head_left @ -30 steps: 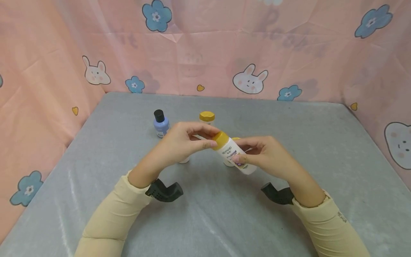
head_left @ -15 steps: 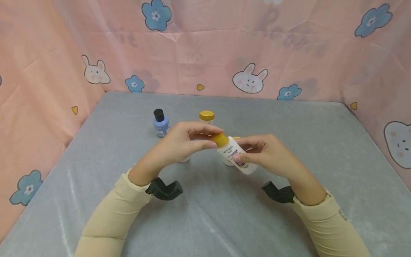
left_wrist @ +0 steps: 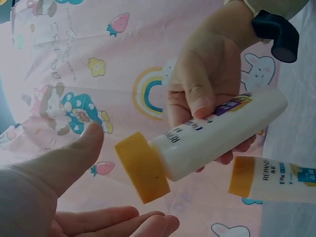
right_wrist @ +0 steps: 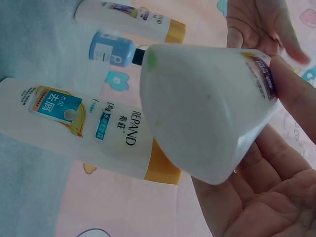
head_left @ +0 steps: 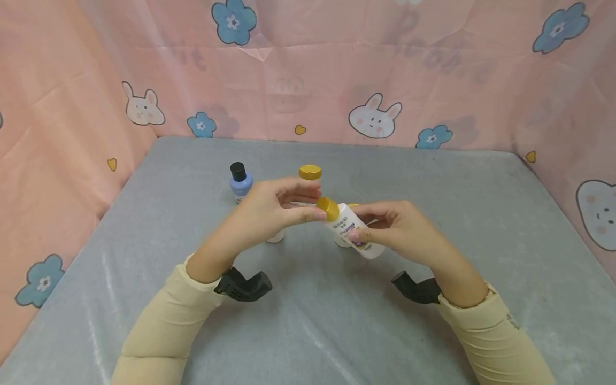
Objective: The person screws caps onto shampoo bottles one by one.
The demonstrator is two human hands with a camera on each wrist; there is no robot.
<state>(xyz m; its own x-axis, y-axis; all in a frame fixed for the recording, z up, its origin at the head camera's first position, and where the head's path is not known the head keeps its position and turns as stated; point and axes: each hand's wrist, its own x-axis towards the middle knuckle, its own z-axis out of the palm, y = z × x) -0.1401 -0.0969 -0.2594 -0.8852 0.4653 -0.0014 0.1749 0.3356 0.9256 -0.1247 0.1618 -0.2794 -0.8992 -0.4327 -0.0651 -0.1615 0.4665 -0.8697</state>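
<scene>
My right hand [head_left: 399, 232] holds a white shampoo bottle [head_left: 343, 224] tilted above the table, thumb on its front label. The bottle's gold cap [head_left: 328, 208] points up toward my left hand [head_left: 269, 211] and sits slightly askew on the neck. In the left wrist view, the left thumb [left_wrist: 81, 153] and fingers are spread on either side of the gold cap [left_wrist: 142, 168], with gaps showing. In the right wrist view, the base of the held bottle [right_wrist: 192, 113] faces the camera, and the right palm lies beneath it.
Behind the hands stand a blue bottle with a black cap [head_left: 240, 184] and a gold-capped bottle [head_left: 310, 172]. Another white bottle [head_left: 343, 242] is partly hidden by the held one. A white base [head_left: 275, 237] shows below the left hand. A pink curtain [head_left: 289, 69] hangs behind the grey table.
My left fingers have come off the gold cap and spread, with the hand shifting slightly up and left. The cap has tilted a little; the right hand keeps its grip nearly unmoved.
</scene>
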